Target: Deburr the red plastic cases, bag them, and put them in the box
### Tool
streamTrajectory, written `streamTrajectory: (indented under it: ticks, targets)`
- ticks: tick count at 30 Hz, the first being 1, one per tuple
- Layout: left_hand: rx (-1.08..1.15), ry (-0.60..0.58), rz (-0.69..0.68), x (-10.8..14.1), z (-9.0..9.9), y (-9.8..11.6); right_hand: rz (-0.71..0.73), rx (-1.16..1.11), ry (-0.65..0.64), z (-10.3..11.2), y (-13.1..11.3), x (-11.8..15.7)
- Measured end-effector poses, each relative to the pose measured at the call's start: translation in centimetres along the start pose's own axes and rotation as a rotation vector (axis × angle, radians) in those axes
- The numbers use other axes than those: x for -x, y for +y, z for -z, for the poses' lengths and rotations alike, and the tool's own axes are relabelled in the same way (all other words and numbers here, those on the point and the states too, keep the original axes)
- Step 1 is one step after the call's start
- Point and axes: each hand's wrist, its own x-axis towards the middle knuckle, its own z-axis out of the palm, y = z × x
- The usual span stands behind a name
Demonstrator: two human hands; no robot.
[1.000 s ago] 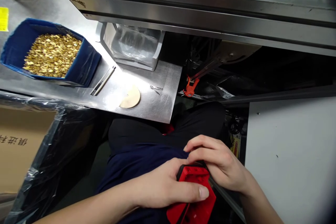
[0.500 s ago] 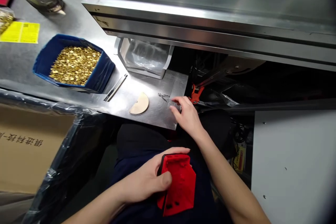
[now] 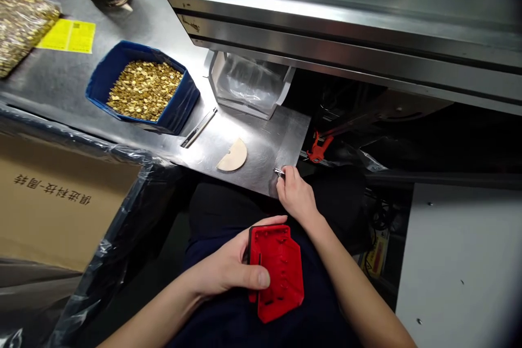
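Note:
My left hand (image 3: 232,266) grips a red plastic housing (image 3: 283,269) with a black edge, thumb over its near side. Its hollow inside faces up, showing small pegs and slots. At the corner of the metal table, my right hand (image 3: 297,193) pinches small silver nail clippers (image 3: 279,172); the fingers cover much of them. To the left on the tabletop lies a pale half-round disc (image 3: 233,155) with a small notch. Beyond it rests a slim utility knife (image 3: 199,128).
A blue bin (image 3: 188,99) holds many small brass pieces. Behind stands a grey tray (image 3: 244,111) with clear plastic bags. An orange clamp (image 3: 319,148) sits past the table's right edge. A cardboard box (image 3: 53,212) lined with black plastic is at left. Metal rails (image 3: 326,38) overhang the back.
My right hand has come down onto the nail clippers and closed on them. The red housing has tilted slightly in my left hand. The view has shifted, showing more of the left side.

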Motion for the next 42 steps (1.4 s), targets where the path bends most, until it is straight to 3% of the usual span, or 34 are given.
streamTrajectory:
  ticks: [4, 9, 13, 17, 27, 42]
  targets:
    - [-0.021, 0.024, 0.020, -0.4, -0.4, 0.1, -0.066, -0.084, -0.005, 1.2, 0.5, 2.4]
    - [-0.103, 0.059, 0.024, -1.2, -1.5, 0.1, -0.092, -0.353, 0.033, 7.2, -1.4, 7.2]
    - [-0.148, 0.023, 0.007, -2.0, -2.5, -0.1, -0.027, -0.423, -0.099, 10.0, -3.6, 10.9]
    - [-0.189, -0.004, 0.011, -2.4, -3.1, -0.3, 0.011, -0.416, -0.192, 9.6, -4.2, 12.8]
    - [-0.237, 0.041, 0.043, -2.7, -4.1, -0.1, 0.095, -0.386, -0.081, 9.2, -3.8, 13.2]
    - [-0.251, 0.032, 0.045, -2.8, -3.7, -0.1, 0.082, -0.428, -0.092, 9.4, -3.7, 12.8]
